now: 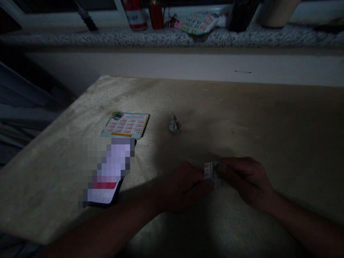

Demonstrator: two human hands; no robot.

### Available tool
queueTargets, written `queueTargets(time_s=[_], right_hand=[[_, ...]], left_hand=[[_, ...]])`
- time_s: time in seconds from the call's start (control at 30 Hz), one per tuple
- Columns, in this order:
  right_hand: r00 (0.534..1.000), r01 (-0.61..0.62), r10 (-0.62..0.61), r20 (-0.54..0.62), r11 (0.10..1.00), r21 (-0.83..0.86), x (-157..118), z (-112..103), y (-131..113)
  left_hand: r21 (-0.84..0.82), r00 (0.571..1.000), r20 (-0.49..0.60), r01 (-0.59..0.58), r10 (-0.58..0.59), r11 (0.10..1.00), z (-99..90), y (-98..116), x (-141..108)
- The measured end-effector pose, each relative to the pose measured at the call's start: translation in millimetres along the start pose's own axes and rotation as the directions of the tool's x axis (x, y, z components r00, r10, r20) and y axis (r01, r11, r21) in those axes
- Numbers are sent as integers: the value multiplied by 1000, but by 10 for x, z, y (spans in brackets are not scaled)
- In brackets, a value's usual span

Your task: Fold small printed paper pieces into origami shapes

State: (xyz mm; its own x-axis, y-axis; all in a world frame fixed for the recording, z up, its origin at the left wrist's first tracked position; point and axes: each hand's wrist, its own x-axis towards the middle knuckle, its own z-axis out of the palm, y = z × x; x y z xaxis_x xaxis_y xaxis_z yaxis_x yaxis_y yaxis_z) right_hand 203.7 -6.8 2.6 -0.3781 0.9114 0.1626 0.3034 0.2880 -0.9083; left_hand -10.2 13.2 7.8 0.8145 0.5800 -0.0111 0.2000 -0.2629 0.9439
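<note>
Between both hands, low over the table, is a small folded piece of printed paper (209,171) with orange and white patches. My left hand (185,190) pinches its left side, thumb along the lower edge. From the right, the thumb and fingers of my right hand (244,182) close on the other side, hiding part of it. Farther back lies a small folded paper shape (175,125) with similar print. Printed calendar cards (126,125) rest to the left of it, perhaps stacked. Dim light blurs the finer folds.
A phone (110,175) with a lit, pixelated screen lies left of my left forearm. Beyond the table (228,107), the speckled windowsill (107,37) bears a red and white can (135,16), a red jar (156,16), a crumpled printed paper piece (200,24) and dark containers.
</note>
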Motion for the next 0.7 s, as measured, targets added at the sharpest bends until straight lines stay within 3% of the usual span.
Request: queueTargets(time_s=[0.2, 0.5, 0.7], right_hand=[[1000, -8, 7, 19, 999, 33, 27, 10, -33], [985, -174, 171, 38, 927, 332, 1, 18, 79], [995, -91, 95, -31, 990, 106, -2, 40, 68]], left_hand=[[-40, 998, 27, -57, 58, 998, -2, 37, 6], [-215, 999, 22, 39, -35, 976, -26, 17, -4], [-105, 998, 60, 13, -7, 994, 9, 26, 13]])
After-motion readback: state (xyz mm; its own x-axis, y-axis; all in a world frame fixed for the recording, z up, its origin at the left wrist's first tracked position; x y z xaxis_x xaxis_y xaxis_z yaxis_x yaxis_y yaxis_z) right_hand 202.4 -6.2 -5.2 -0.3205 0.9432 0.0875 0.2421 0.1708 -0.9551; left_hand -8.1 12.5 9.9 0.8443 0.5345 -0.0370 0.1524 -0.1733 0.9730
